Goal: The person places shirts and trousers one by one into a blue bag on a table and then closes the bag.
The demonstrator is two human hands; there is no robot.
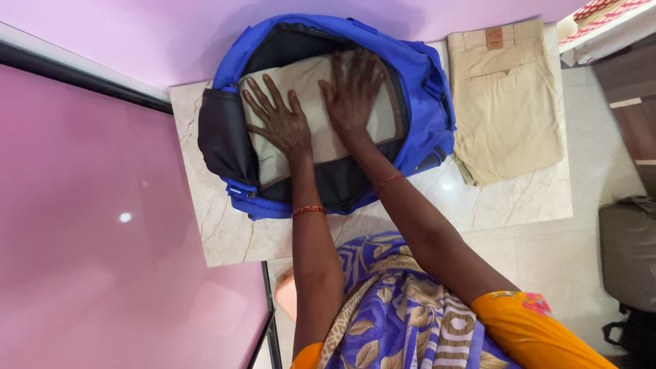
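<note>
Small brown rectangular label [494,37] on folded beige trousers' [509,102] waistband.

Bright, even indoor light fills the view. Small glare spots sit on the glossy pink wall [125,217] and on the marble bench [447,186]. Shadows beneath the blue backpack [424,82] are soft. Focus is sharp centrally; straight edges bow slightly toward the frame's borders.
</note>
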